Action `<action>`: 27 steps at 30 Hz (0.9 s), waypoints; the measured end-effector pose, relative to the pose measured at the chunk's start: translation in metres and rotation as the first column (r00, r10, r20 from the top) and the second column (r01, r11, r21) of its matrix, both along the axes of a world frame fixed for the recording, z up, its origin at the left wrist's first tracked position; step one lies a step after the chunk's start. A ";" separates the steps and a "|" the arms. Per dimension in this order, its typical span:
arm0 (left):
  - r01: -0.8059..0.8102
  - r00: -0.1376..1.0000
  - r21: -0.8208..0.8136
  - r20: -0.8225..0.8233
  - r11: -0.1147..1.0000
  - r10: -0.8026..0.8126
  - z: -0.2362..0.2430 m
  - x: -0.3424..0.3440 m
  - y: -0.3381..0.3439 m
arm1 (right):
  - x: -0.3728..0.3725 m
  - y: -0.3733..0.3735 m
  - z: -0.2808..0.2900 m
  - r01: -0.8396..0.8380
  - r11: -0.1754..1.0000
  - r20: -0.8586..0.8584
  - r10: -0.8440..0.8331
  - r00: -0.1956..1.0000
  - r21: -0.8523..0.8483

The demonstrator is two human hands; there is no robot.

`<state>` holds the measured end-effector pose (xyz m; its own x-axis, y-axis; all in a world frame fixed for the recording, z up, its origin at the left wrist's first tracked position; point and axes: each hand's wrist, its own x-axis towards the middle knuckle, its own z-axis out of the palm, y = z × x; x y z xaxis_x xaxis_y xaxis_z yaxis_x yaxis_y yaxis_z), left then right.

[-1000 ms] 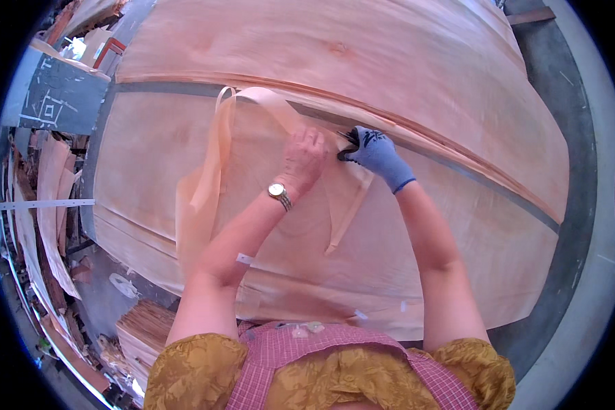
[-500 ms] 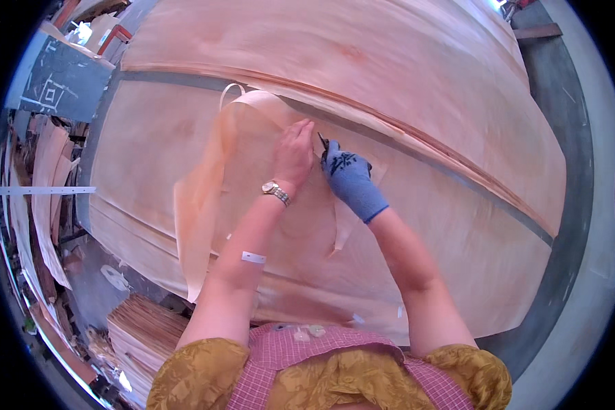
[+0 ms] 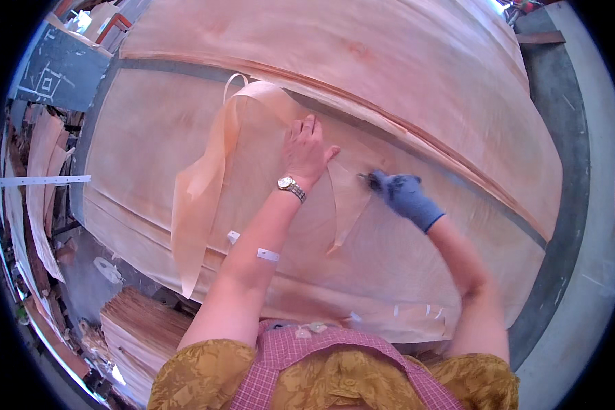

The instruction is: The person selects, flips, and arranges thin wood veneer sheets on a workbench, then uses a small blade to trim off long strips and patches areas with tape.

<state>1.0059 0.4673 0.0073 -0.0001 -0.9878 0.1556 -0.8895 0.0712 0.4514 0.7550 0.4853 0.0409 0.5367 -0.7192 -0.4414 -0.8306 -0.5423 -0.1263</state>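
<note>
My bare left hand (image 3: 306, 152), with a wristwatch (image 3: 291, 187) at the wrist, lies flat on a thin wood veneer sheet (image 3: 430, 266), fingers stretched and thumb out to the right. To its right, my right hand (image 3: 411, 198) in a blue knit glove is closed around a small dark knife (image 3: 364, 177), its tip pointing left; motion blurs the tool. Between the hands a narrow pointed veneer piece (image 3: 348, 205) lies on the sheet. Left of my left hand, a long curling veneer strip (image 3: 201, 191) bends up into a loop at its far end.
Beyond a dark gap stands a second broad stack of veneer (image 3: 362, 55) with layered edges. At the left are a grey board (image 3: 65, 68), a white perforated strip (image 3: 41, 181) and loose veneer scraps (image 3: 44, 164). A veneer pile (image 3: 140, 321) sits low at the left.
My right hand with the knife has moved right and nearer, away from my left hand. My left hand has shifted slightly right, its thumb now spread.
</note>
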 end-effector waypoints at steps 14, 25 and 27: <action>-0.049 0.999 0.209 -0.006 0.977 0.051 0.013 -0.001 -0.007 | 0.091 -0.083 -0.021 -0.188 0.929 -0.005 0.197 0.980 -0.319; -0.078 0.997 0.132 0.019 0.988 0.076 -0.007 -0.001 -0.002 | 0.028 0.019 -0.004 0.243 0.961 -0.253 -0.271 0.929 -0.135; -0.069 0.998 0.135 0.019 0.988 0.067 -0.004 -0.002 -0.003 | 0.015 0.046 -0.011 0.422 0.906 -0.162 -0.420 0.893 -0.027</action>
<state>1.0039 0.4648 0.0034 0.0668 -0.9975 0.0210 -0.8966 -0.0508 0.4400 0.7701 0.5315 0.0296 0.1059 -0.8580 -0.5026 -0.9903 -0.1368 0.0248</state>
